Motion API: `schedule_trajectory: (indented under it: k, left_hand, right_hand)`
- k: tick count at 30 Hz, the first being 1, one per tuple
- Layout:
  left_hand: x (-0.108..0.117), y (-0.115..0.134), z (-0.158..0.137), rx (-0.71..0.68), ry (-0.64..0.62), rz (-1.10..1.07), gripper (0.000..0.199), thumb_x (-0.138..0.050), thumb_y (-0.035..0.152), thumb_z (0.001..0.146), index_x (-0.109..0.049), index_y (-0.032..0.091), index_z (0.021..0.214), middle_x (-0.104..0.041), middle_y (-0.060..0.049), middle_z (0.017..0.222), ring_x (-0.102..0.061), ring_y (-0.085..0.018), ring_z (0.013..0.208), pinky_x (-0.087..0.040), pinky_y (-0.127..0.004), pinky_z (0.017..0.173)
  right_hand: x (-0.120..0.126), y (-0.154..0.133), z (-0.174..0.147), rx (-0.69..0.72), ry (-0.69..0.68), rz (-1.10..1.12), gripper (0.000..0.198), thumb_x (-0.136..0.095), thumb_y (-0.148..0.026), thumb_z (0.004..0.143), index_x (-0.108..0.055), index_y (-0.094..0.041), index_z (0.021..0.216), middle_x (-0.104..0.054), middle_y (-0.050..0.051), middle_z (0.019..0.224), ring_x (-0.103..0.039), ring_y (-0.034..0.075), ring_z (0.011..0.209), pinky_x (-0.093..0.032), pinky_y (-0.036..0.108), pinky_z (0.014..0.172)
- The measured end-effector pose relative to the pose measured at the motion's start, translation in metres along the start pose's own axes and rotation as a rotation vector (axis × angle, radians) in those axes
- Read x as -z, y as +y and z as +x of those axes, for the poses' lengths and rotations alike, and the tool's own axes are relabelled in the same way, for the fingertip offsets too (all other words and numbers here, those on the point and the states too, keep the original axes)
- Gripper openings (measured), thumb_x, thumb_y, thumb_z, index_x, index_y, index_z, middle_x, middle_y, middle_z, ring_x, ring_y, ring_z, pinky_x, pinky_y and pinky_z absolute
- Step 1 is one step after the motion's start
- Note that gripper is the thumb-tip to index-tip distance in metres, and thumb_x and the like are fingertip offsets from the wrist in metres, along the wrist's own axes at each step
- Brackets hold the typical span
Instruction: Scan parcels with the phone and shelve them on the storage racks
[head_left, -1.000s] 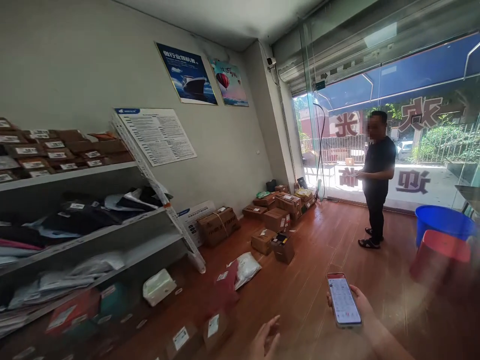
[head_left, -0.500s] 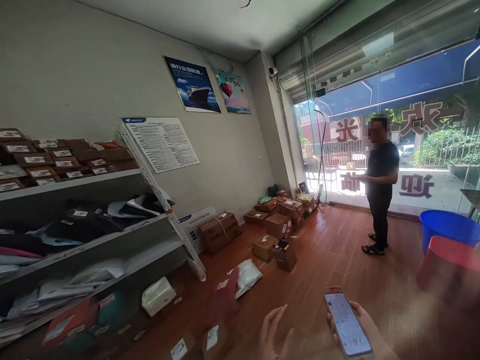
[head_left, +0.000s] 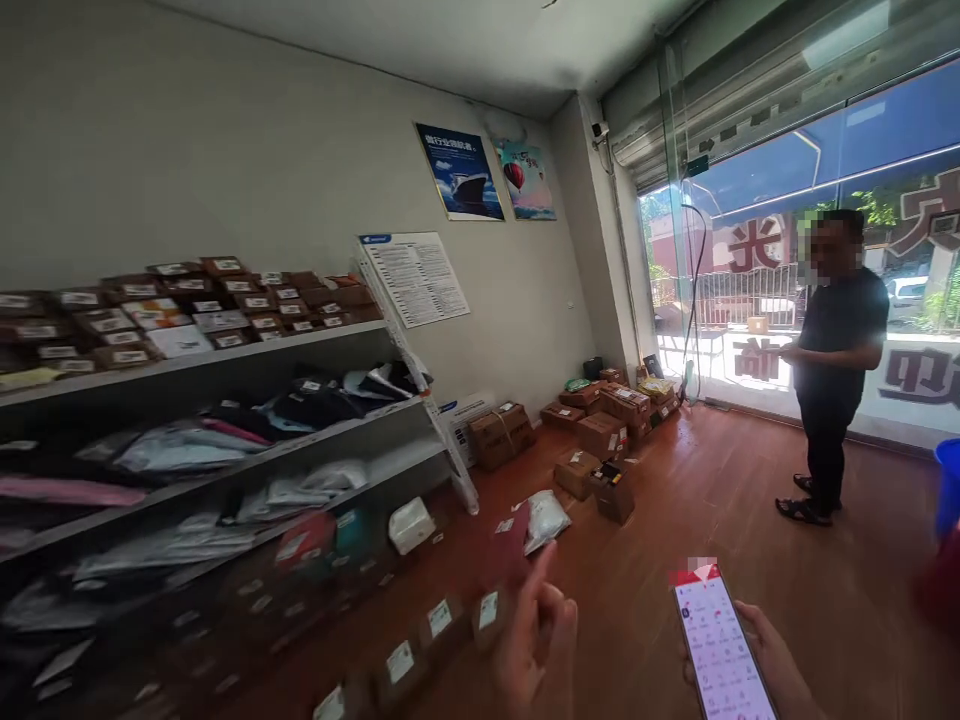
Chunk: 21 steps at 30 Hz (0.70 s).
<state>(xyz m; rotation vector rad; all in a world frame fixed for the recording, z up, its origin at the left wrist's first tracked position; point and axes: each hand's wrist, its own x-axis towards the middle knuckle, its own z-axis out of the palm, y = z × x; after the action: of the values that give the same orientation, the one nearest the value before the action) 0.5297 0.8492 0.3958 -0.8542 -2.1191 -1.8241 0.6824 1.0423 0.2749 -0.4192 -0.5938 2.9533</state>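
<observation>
My right hand (head_left: 772, 650) grips a smartphone (head_left: 724, 645) at the lower right. The phone's lit screen, with a red band at the top and rows of small icons, faces me. To the left of the phone my left hand (head_left: 536, 640) is raised with nothing in it, slightly blurred. Its index finger points up and the other fingers are partly curled but apart from it. Beyond that hand, on the floor, lie a white plastic parcel (head_left: 546, 520) and a dark red parcel (head_left: 510, 535).
Shelves (head_left: 315, 345) on the left hold labelled boxes and bagged parcels. Cardboard boxes (head_left: 600, 435) line the wall, and more labelled boxes (head_left: 442, 620) sit on the floor nearby. A person (head_left: 840, 350) in dark clothes stands by the glass front. A blue tub (head_left: 949, 480) is at the right edge.
The view has swung left, showing more of the shelves. My left hand has gone from loosely spread fingers to a raised index finger. The phone screen now shows a red top band.
</observation>
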Motion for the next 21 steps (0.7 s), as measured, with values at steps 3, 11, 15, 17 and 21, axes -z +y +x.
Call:
schedule_trajectory:
  k: [3,11,15,17,21]
  left_hand:
    - [0.038,0.001,0.026,0.175,0.034,0.051,0.072,-0.049,0.072,0.089,-0.061,0.021,0.139,-0.063,-0.003,0.086,-0.057,-0.019,0.078,-0.049,-0.028,0.075]
    - [-0.009,-0.010,-0.022,0.249,-0.690,0.091,0.040,-0.062,0.057,0.086,-0.082,0.024,0.097,-0.060,-0.004,0.084,-0.054,-0.018,0.076,-0.044,-0.028,0.071]
    - [-0.009,-0.054,-0.018,0.314,-0.089,-0.077,0.068,-0.060,0.070,0.084,-0.069,0.017,0.126,-0.052,0.000,0.080,-0.053,-0.015,0.073,-0.047,-0.026,0.071]
    - [0.021,-0.073,0.006,0.324,0.243,-0.008,0.090,-0.057,0.070,0.085,-0.040,0.013,0.152,-0.050,0.002,0.081,-0.054,-0.015,0.077,-0.049,-0.027,0.076]
    - [0.081,-0.092,0.043,0.446,0.170,0.158,0.078,-0.059,0.059,0.087,-0.047,0.008,0.145,-0.064,-0.002,0.085,-0.062,-0.022,0.092,-0.050,-0.033,0.087]
  right_hand:
    - [0.008,-0.001,-0.002,-0.066,0.112,-0.005,0.058,-0.040,-0.049,0.094,-0.080,-0.006,0.095,-0.079,0.021,0.091,-0.074,0.032,0.077,-0.059,0.043,0.073]
    - [0.000,0.023,0.018,-0.228,0.304,0.012,0.061,-0.032,-0.040,0.100,-0.080,-0.007,0.082,-0.079,0.024,0.083,-0.076,0.031,0.068,-0.058,0.043,0.068]
    - [-0.011,0.027,0.024,-0.257,0.339,0.029,0.060,-0.032,-0.039,0.100,-0.079,-0.006,0.084,-0.079,0.025,0.086,-0.076,0.031,0.068,-0.058,0.044,0.069]
    - [-0.016,0.024,0.022,-0.247,0.351,0.043,0.058,-0.034,-0.039,0.100,-0.078,-0.005,0.086,-0.079,0.025,0.087,-0.076,0.031,0.068,-0.058,0.045,0.069]
    - [-0.020,0.023,0.017,-0.252,0.390,0.087,0.055,-0.035,-0.037,0.101,-0.078,-0.004,0.090,-0.079,0.025,0.089,-0.076,0.030,0.071,-0.058,0.044,0.069]
